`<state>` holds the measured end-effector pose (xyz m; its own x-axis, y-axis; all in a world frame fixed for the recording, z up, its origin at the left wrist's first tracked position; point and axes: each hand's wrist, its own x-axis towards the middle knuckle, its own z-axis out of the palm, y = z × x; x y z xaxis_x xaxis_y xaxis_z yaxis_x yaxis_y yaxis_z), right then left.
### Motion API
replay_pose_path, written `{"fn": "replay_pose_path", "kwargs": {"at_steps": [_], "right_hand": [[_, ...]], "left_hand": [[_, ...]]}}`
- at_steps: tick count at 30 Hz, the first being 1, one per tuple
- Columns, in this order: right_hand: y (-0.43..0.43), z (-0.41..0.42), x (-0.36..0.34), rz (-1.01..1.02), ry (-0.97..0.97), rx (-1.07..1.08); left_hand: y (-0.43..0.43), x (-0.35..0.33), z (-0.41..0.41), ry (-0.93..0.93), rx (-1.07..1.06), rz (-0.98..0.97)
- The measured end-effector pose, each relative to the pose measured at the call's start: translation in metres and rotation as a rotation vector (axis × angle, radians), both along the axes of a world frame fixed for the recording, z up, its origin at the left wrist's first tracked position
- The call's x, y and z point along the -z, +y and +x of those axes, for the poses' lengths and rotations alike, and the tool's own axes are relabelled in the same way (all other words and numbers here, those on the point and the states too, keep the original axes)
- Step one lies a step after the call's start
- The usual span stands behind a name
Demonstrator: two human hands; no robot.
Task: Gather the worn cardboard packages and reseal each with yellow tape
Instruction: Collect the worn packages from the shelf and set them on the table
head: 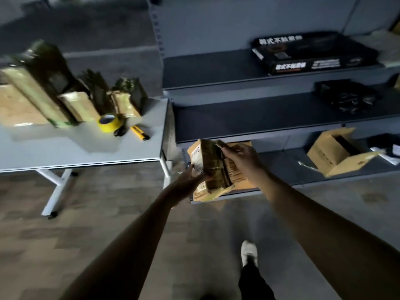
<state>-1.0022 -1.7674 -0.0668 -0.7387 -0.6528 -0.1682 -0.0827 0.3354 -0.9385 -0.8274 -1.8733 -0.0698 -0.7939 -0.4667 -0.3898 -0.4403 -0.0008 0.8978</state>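
A worn cardboard package (211, 167) wrapped in old brownish tape is held in the air in front of the lowest shelf. My left hand (190, 180) grips its lower left edge and my right hand (240, 155) grips its top right side. Several other taped cardboard packages (73, 105) stand on the grey table (86, 148) at the left. The roll of yellow tape (108, 123) lies on the table in front of them, with black scissors (119, 131) and a yellow utility knife (139, 133) beside it.
Grey metal shelving (259, 118) fills the right side. A black printed box (311, 53) lies on the top shelf and dark items (346, 98) on the middle one. An open cardboard box (339, 150) sits on the lowest shelf. My white shoe (249, 252) is on the floor.
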Motion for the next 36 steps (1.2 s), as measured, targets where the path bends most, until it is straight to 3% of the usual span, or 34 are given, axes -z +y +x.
{"fn": "replay_pose_path", "kwargs": {"at_steps": [9, 13, 20, 26, 29, 36], "right_hand": [[-0.089, 0.097, -0.024, 0.055, 0.393, -0.281], [-0.134, 0.123, -0.023, 0.043, 0.428, -0.373], [-0.237, 0.159, -0.027, -0.059, 0.141, -0.36], [-0.331, 0.169, -0.019, -0.016, -0.11, -0.329], [-0.364, 0.171, -0.024, 0.073, -0.322, -0.417], [-0.431, 0.198, -0.025, 0.078, -0.439, -0.689]], "left_hand": [[-0.051, -0.03, 0.103, 0.109, -0.165, -0.065], [-0.082, -0.031, 0.13, 0.102, -0.255, -0.055], [-0.174, -0.023, 0.174, 0.016, -0.439, -0.068], [-0.26, -0.036, 0.188, -0.04, -0.543, 0.003], [-0.296, -0.041, 0.197, -0.079, -0.545, 0.041], [-0.358, -0.044, 0.223, -0.028, -0.48, 0.069]]}}
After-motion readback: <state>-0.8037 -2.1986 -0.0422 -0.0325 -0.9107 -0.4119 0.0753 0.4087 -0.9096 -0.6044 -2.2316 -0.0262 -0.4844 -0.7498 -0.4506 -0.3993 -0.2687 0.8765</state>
